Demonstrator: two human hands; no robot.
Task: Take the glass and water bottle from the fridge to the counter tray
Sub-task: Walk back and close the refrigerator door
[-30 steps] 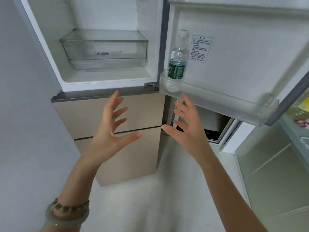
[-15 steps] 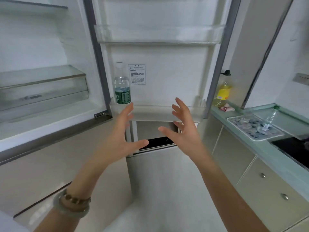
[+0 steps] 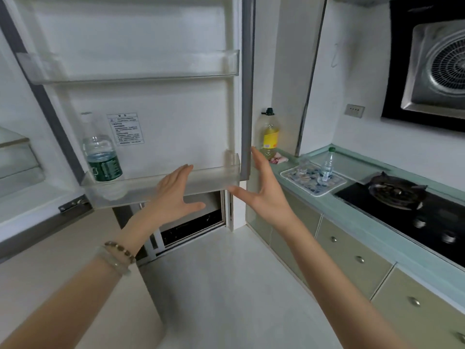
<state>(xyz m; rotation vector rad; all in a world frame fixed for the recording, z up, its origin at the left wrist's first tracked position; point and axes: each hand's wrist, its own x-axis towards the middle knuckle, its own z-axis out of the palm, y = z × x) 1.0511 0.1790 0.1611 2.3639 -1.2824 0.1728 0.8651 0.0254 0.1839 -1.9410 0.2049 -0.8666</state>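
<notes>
The fridge door point(image 3: 161, 127) stands open in front of me. A clear water bottle with a green label point(image 3: 102, 154) stands upright at the left end of the lower door shelf point(image 3: 214, 178). On the counter to the right lies a patterned tray point(image 3: 297, 176) holding a second small water bottle point(image 3: 327, 165) and what looks like a clear glass point(image 3: 304, 163). My left hand point(image 3: 177, 195) is open in front of the lower shelf, right of the door bottle. My right hand point(image 3: 264, 187) is open by the door's right edge. Neither hand holds anything.
A yellow oil bottle point(image 3: 269, 133) stands in the counter corner beside the fridge door. A black gas hob point(image 3: 412, 212) with a burner lies right of the tray, an extractor hood point(image 3: 437, 69) above it. Green drawers point(image 3: 352, 258) run under the counter. The upper door shelf point(image 3: 141, 69) is bare.
My view has swung right, bringing the counter, tray and hob into sight. Both open hands have risen toward the lower door shelf, the right one reaching the door's edge.
</notes>
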